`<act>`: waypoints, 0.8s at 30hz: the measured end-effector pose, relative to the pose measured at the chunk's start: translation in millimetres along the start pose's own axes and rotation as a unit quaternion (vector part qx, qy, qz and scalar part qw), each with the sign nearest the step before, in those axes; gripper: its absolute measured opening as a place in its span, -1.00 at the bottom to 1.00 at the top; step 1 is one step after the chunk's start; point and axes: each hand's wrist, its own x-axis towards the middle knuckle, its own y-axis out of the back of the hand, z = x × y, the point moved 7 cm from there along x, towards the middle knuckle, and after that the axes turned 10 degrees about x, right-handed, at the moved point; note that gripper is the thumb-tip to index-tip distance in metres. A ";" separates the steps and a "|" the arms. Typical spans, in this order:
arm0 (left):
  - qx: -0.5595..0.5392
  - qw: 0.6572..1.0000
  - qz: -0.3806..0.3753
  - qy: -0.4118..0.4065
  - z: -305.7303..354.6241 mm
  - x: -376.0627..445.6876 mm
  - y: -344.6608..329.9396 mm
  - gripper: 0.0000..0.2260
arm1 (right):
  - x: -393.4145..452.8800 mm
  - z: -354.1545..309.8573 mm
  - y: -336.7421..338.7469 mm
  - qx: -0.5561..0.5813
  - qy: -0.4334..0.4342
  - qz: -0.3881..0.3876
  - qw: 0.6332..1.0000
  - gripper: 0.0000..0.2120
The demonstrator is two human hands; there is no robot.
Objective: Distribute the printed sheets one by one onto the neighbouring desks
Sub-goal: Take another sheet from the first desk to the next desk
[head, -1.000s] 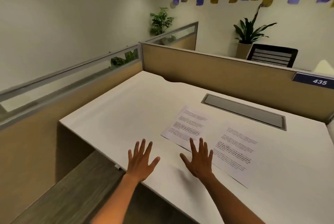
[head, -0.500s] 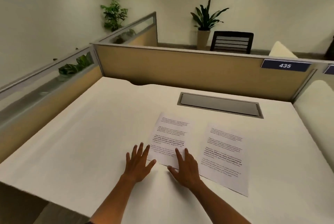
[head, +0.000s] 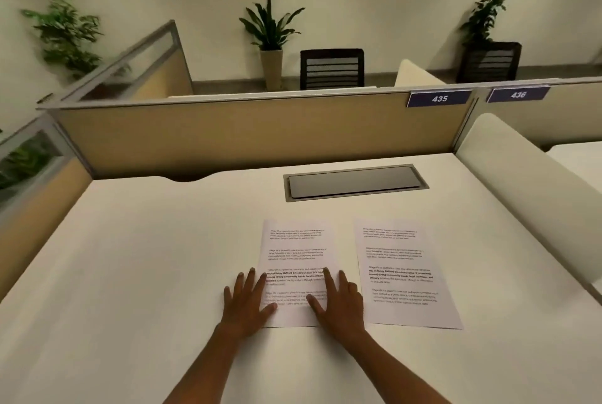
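Two printed sheets lie side by side on the white desk (head: 130, 273). The left sheet (head: 296, 250) is under both of my hands. My left hand (head: 249, 301) lies flat with fingers spread on its lower left edge. Flat on the same sheet's lower right part rests my right hand (head: 337, 301), fingers apart. The right sheet (head: 402, 276) lies untouched just right of my right hand. Neither hand grips anything.
A grey cable hatch (head: 355, 182) is set into the desk behind the sheets. A tan partition (head: 244, 133) with signs 435 (head: 439, 98) and 436 (head: 518, 95) closes the back. A white divider (head: 527, 182) bounds the right side; another desk (head: 583, 159) lies beyond. Chairs and plants stand behind.
The view has swung round to face the desk squarely. Both hands have slid forward from the desk's near edge onto the lower part of the left sheet.
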 end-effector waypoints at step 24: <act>-0.009 0.995 0.028 -0.096 -5.0 19.8 -3.9 -0.28 | 14.5 -40.3 20.7 0.526 -0.186 0.080 0.826 -0.28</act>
